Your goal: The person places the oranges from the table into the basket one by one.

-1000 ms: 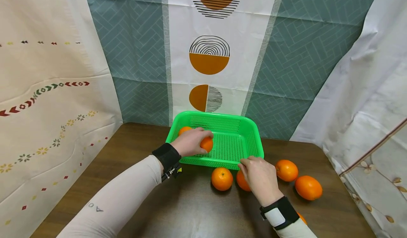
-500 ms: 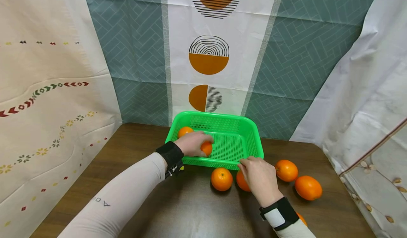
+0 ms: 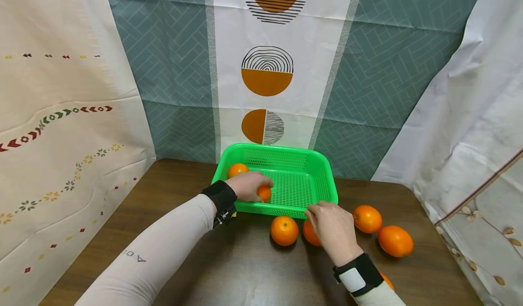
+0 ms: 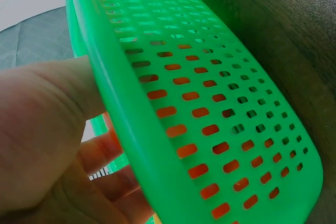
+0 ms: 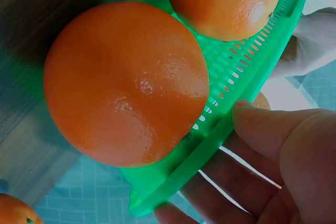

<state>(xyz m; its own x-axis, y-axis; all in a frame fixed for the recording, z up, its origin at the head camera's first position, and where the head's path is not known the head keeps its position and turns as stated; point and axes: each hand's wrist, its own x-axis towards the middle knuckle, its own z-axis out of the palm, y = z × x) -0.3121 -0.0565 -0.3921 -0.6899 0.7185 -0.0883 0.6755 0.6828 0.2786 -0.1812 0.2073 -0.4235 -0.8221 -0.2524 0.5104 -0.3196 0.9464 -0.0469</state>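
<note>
A green perforated plastic basket (image 3: 324,179) stands at the back of the table. My left hand (image 3: 248,185) reaches over its front rim and holds an orange (image 3: 264,193) low inside the basket. Through the holes of the basket wall, orange colour shows in the left wrist view. Another orange (image 3: 238,170) lies in the back left corner of the basket. My right hand (image 3: 333,226) grips the basket's front rim near the right corner, thumb (image 5: 252,121) on the near side and fingers over the inner side. Two oranges sit just outside the front wall, one a whole orange (image 3: 284,230), the other (image 3: 311,233) partly behind my right hand.
Two more oranges lie right of my right hand, a nearer one (image 3: 396,241) and a farther one (image 3: 367,219). Another orange (image 3: 387,281) is mostly hidden by my right wrist. Patterned cloths hang behind the dark wooden table (image 3: 241,269) and along both sides.
My left hand has lowered a little with the orange, deeper into the basket, and more of the corner orange shows. My right hand stays on the rim.
</note>
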